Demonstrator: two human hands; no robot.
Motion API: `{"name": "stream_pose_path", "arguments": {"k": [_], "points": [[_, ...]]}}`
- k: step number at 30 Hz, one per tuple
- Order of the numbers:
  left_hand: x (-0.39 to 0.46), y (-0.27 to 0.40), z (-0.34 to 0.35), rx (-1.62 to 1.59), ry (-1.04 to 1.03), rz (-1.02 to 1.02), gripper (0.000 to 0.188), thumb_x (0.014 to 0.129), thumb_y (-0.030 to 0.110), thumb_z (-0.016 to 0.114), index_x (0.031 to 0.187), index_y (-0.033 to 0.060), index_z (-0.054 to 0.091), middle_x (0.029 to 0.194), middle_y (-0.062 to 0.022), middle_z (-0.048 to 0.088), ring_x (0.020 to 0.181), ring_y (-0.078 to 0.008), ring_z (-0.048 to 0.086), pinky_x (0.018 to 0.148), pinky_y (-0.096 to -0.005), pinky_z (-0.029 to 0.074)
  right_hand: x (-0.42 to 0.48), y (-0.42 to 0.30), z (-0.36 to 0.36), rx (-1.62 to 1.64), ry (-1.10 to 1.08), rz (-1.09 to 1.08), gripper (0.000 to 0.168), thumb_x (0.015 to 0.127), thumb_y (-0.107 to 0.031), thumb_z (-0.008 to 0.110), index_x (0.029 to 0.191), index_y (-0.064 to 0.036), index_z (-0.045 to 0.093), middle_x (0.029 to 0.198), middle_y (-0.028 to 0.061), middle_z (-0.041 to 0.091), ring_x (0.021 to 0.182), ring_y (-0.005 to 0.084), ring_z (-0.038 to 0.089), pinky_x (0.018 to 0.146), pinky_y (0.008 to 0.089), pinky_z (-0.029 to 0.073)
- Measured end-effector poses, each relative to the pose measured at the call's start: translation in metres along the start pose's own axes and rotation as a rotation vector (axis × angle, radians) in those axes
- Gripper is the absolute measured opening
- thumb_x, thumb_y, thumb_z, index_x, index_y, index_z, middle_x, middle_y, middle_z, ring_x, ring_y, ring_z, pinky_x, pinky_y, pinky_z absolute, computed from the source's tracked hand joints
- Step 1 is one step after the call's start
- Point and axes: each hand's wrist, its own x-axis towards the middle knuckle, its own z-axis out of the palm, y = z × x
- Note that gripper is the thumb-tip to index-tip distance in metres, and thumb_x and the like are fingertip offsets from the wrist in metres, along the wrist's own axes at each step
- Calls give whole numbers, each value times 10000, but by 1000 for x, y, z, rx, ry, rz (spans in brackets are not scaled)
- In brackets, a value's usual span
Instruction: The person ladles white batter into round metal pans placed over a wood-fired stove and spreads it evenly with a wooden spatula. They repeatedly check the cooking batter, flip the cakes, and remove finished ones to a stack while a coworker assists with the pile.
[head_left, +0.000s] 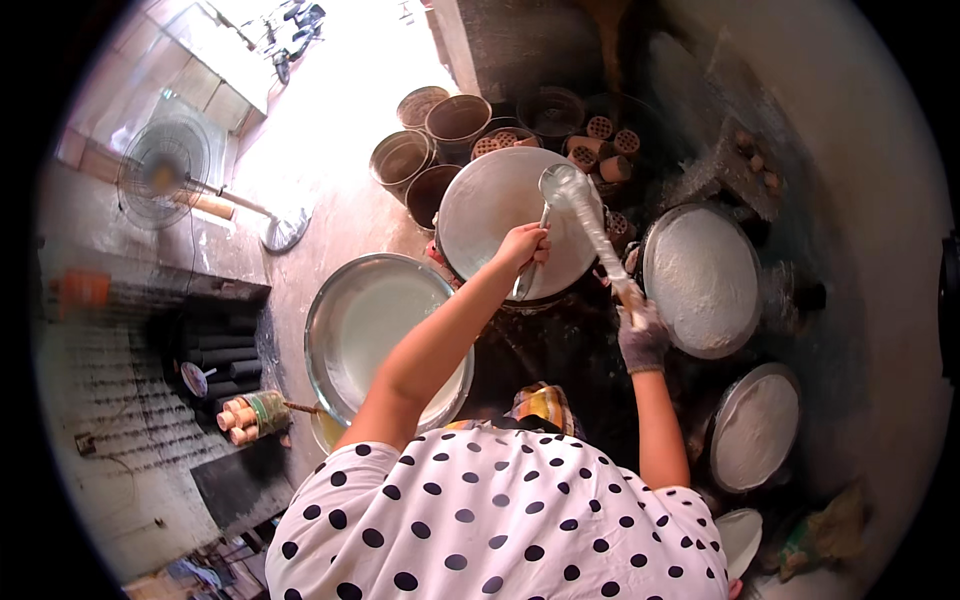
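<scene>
My bare left hand (525, 246) grips the handle of a metal ladle (546, 217) above a wide round pan (480, 217) with a pale, flat top. My right hand (643, 337), in a greyish knitted glove, holds a long pale stick (604, 240). Its far end is blurred and overlaps the ladle's bowl, so I cannot tell whether they touch. Left of the pan stands a large metal basin (319, 330) of milky white liquid (367, 322), partly hidden by my left forearm. Near my right hand is a round vessel (701, 281) with a lumpy whitish top.
Several buckets (401, 157) and used honeycomb briquettes (600, 127) crowd behind the pan. Another whitish round vessel (754, 427) stands at the right. Leftward are a pedestal fan (161, 176), stacked black briquettes (225, 352) and a bundle of orange-brown cylinders (247, 416).
</scene>
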Motion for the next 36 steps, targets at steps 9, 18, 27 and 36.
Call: {"name": "stream_pose_path", "arguments": {"k": [9,18,27,36], "points": [[53,-19,-20,486,275,356,366,893,89,452,1245,10,512,646,-50,501,547,-152,516,485,-305,408,-3,-3,93,290,-25,141,378,841,-279,627,1177,-106,628,973,189,660,888,341,646,737,418,529],[4,-7,-38,1117,639,519,418,878,163,489,1279,56,529,930,-228,639,840,-360,634,745,-414,476,21,-37,152,962,-121,428,399,852,-93,596,1222,55,569,1139,106,648,1034,161,597,922,286,445],[-98,2,-89,544,645,755,434,945,117,460,1374,51,438,635,-36,523,518,-140,518,483,-308,437,37,-48,159,958,-203,453,374,862,-118,621,1201,38,592,1051,122,672,958,180,628,854,283,478],[-218,-42,-111,126,386,444,440,988,152,412,1424,106,367,591,33,360,370,-69,338,335,-225,312,79,-33,181,562,-196,204,381,820,-204,658,1139,3,632,994,155,699,944,264,666,803,376,502]]}}
